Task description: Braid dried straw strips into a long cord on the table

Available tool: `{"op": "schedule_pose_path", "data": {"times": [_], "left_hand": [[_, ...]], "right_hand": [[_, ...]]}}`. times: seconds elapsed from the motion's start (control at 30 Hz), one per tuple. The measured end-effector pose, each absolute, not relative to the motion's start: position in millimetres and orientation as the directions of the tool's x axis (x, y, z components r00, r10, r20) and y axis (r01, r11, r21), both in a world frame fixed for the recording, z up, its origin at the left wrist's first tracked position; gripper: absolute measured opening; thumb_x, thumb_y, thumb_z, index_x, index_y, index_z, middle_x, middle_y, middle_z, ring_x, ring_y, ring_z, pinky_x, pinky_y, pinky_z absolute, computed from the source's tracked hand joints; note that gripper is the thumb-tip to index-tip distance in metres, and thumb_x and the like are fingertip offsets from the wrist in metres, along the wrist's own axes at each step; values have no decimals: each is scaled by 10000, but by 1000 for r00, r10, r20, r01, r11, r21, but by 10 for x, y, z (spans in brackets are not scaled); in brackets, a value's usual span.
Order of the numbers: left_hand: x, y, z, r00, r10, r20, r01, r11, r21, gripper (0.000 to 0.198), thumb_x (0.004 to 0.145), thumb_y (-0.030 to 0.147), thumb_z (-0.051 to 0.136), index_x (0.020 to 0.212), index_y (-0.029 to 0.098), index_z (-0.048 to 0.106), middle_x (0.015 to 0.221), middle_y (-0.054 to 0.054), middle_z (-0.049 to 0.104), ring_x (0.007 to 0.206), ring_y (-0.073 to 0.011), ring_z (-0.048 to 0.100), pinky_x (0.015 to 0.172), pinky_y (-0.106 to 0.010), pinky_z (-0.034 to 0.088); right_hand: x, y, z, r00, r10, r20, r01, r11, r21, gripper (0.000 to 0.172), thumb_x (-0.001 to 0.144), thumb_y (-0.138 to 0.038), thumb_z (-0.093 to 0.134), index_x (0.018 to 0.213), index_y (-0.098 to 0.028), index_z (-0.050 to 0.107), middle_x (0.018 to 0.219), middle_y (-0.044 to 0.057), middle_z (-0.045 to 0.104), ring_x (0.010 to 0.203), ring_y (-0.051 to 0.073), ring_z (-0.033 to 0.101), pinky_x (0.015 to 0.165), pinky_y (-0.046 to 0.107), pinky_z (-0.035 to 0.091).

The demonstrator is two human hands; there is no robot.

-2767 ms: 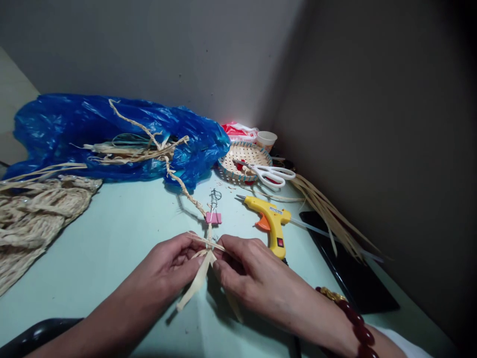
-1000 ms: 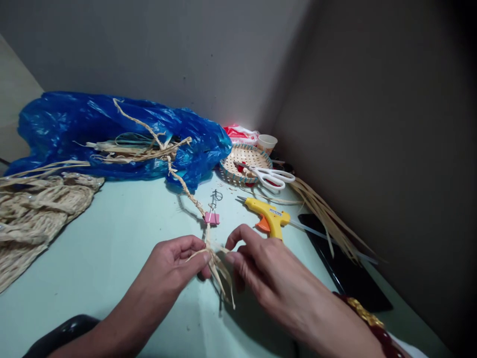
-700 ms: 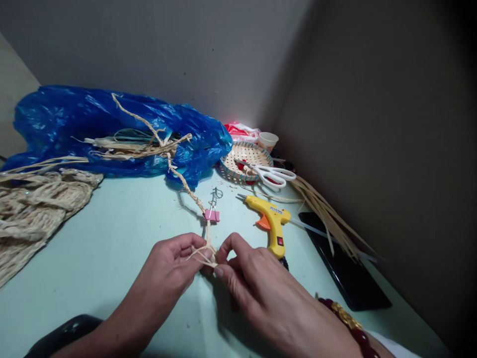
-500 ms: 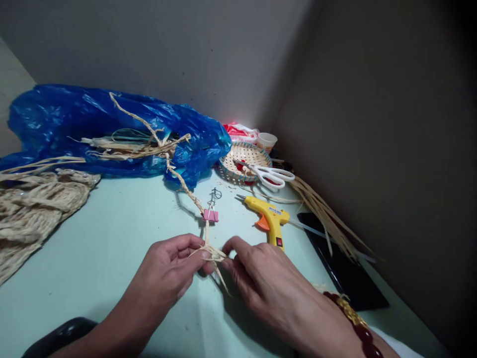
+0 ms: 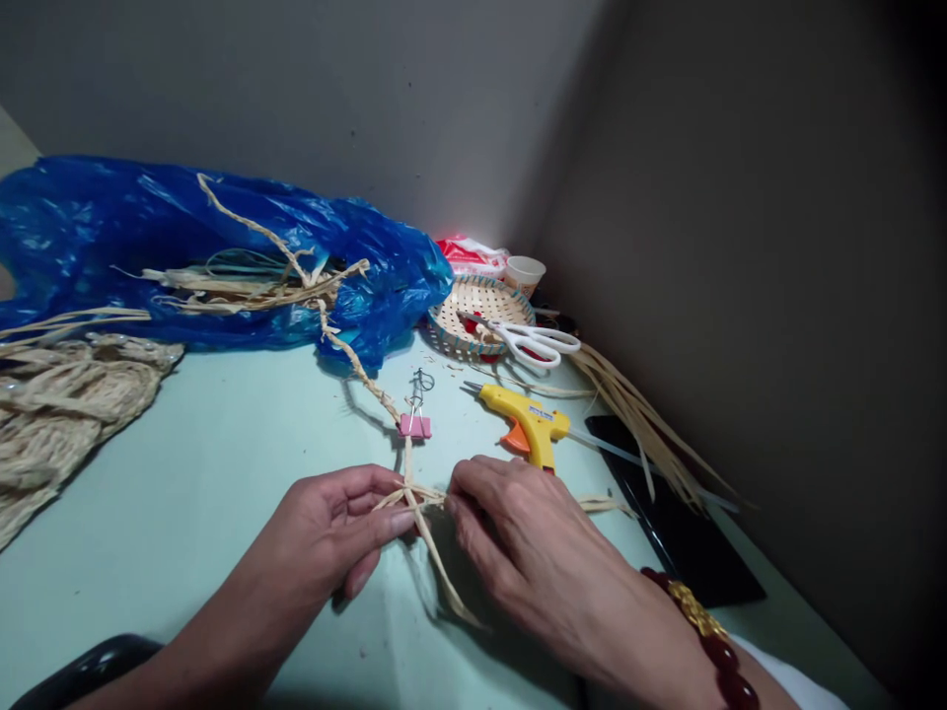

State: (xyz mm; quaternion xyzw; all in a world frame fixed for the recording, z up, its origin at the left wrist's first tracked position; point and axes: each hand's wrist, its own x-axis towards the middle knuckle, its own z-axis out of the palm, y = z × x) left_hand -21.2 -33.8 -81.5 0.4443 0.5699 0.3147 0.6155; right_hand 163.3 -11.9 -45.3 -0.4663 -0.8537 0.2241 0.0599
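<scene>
Hands are filling the near edge of my feed. I am seeing the left hand (image 5: 336, 523) pinching the straw strands (image 5: 418, 500) between thumb and forefinger, closed tight. The right hand (image 5: 518, 537), a beaded bracelet (image 5: 706, 636) on its wrist, is closing its fingertips on the same strands from the other side. The strands are lying right between the two hands, touching both, and crossing just above the pale table (image 5: 222, 454). One loose end is trailing toward me and another is running off past the right hand. I am judging that both pinches are sitting close to the crossing so the plait does not slacken there. Just beyond, a pink binder clip (image 5: 415, 426) is biting the finished braid (image 5: 362, 370), probably to stop it unravelling. A yellow glue gun (image 5: 527, 424) is lying near the right hand, within easy reach. Farther back, white scissors (image 5: 537, 340) are resting on a woven tray (image 5: 448, 338), and loose straw strips (image 5: 643, 414) are fanning over a black slab (image 5: 688, 552). The braid is running up onto a blue plastic bag (image 5: 148, 237), with a woven straw mat (image 5: 59, 404) at far left.
</scene>
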Motion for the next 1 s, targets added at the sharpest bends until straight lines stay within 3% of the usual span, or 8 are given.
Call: {"op": "schedule_pose_path", "data": {"times": [0.1,0.2,0.43,0.57,0.7,0.83,1.0], "left_hand": [[-181,-347,-780,105,892,-439,59,435,898,240,721,385,688,785,159,640,546,51,555,398,-36,265,421,-205,151],[-130,-357,-726,33,906,-423,47,421,906,230,721,384,683,714,161,630,625,10,619,451,-54,296,422,-207,156],[-107,-376,-683,-2,909,-417,108,415,904,233,778,373,619,656,176,599,499,54,502,434,-64,230,413,-220,130],[-111,-372,-702,33,916,-400,129,393,910,270,802,380,590,632,170,598,555,40,536,457,-66,285,427,-207,191],[-79,-371,-739,20,908,-419,107,415,904,224,802,351,586,674,170,617,496,58,488,464,-78,342,484,-212,280],[-59,-381,-754,44,912,-409,63,406,912,193,783,336,623,696,166,645,587,30,566,614,-124,497,620,-235,388],[-77,-374,-767,80,918,-389,36,388,921,206,785,368,639,729,172,673,703,2,631,735,-158,546,704,-255,425]], "right_hand": [[1622,-127,-447,-540,831,-138,786,439,-435,228,921,-216,386,697,-188,419,590,-21,487,497,97,375,530,259,265],[1620,-137,-446,-539,830,-142,789,439,-429,208,901,-204,401,693,-194,413,558,-27,475,468,93,346,511,257,240],[1625,-176,-475,-608,793,23,722,565,-399,146,821,-117,438,694,-183,466,580,-13,523,490,105,367,591,275,294],[1607,-226,-548,-671,704,234,658,710,-249,144,765,-40,457,709,-162,508,594,-1,547,493,118,411,609,300,293],[1539,-327,-703,-672,548,498,620,784,-27,213,842,-46,384,759,-154,549,561,15,531,499,147,435,573,313,274],[1440,-427,-820,-664,475,577,639,761,109,248,846,-48,346,830,-120,583,554,40,540,476,159,424,557,331,309],[1379,-489,-846,-661,450,600,667,719,195,257,798,-9,348,841,-69,595,549,58,540,451,175,442,489,331,299]]}}
